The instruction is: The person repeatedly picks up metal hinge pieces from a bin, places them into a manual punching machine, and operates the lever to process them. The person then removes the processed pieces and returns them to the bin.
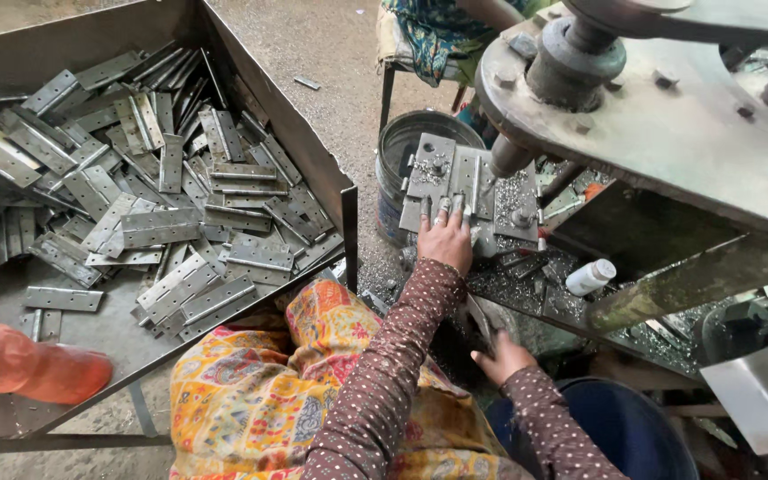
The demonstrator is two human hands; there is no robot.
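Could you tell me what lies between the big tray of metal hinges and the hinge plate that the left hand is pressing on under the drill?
In the head view, a grey metal bucket stands between the tray and the hinge plate under the left hand.

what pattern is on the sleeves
Brown with small white dots, on both sleeves; the head view shows it.

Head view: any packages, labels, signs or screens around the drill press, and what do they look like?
Small plastic bottle: lying on the machine bed right of the left hand, white, cylindrical, capped; no label readable.
Metal bucket: on the floor behind the hinge jig, round, grey with a blue band.
No signs or screens.
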